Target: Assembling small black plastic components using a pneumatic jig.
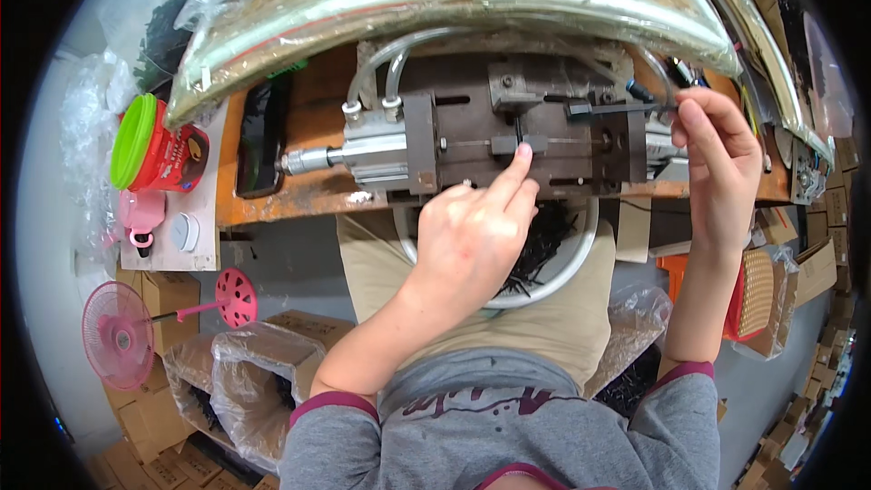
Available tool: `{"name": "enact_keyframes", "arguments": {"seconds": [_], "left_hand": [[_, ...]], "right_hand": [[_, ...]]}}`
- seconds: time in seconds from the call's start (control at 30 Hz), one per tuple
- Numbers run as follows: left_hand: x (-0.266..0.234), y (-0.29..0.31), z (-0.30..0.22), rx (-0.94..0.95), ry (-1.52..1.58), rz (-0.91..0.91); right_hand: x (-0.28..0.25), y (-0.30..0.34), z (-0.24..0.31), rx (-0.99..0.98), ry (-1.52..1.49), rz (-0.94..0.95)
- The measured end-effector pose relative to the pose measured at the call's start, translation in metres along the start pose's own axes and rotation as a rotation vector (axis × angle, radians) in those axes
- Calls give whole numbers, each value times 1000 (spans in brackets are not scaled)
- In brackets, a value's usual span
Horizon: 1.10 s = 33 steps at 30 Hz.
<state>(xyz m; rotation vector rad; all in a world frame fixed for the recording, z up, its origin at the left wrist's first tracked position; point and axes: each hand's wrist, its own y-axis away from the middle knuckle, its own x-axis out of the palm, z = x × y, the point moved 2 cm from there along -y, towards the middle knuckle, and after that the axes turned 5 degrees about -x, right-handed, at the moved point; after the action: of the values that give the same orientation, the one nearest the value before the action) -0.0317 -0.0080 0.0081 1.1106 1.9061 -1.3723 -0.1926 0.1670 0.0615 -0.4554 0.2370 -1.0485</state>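
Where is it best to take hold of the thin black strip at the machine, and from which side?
Probably at the free right end of the thin black strip, from the right. It lies level, with its left end in the machine. The right hand already pinches it there.

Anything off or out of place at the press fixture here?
Nothing looks damaged or spilled. The left hand has its index fingertip on the small black piece in the metal fixture. The right hand pinches a thin black strip. Loose black parts stay inside the white bowl on the lap.
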Motion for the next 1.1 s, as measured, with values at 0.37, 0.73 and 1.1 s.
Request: {"name": "enact_keyframes", "arguments": {"seconds": [0.37, 0.73, 1.1], "left_hand": [[-43, -10, 0, -255, 1002, 12], [-41, 2, 0, -97, 368, -97], [-3, 0, 0, 9, 85, 9]], "right_hand": [[19, -16, -1, 278, -51, 324], [100, -130, 40, -222, 919, 529], [148, -187, -10, -318, 1382, 958]]}}
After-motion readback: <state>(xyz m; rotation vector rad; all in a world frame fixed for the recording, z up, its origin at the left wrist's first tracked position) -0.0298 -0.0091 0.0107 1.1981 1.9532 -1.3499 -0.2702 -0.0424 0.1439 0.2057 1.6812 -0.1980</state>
